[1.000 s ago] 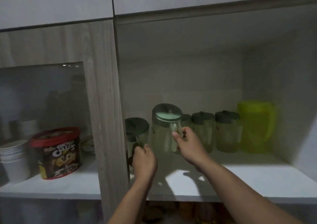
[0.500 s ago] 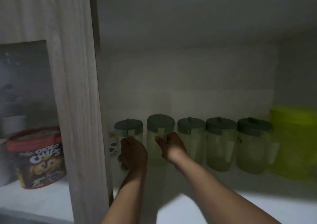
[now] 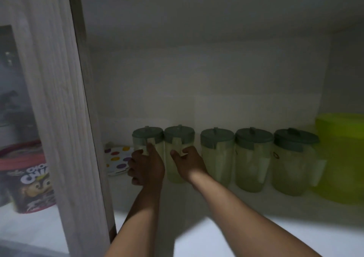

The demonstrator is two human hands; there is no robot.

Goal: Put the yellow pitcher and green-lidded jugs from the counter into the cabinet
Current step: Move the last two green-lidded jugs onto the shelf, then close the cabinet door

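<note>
Dim, soft-focus view — edges blurred, shelf front bright.

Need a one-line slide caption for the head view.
Both hands, left and right, set two green-lidded clear plastic jugs beside three more.

Five clear pale-green plastic jugs (image 3: 216, 158) with dull green lids; translucent yellow-green plastic pitcher (image 3: 342, 158); white card with purple and yellow dots (image 3: 118, 158); red-rimmed dark cereal tub (image 3: 25, 178); pale woodgrain door frame (image 3: 59, 99).
</note>
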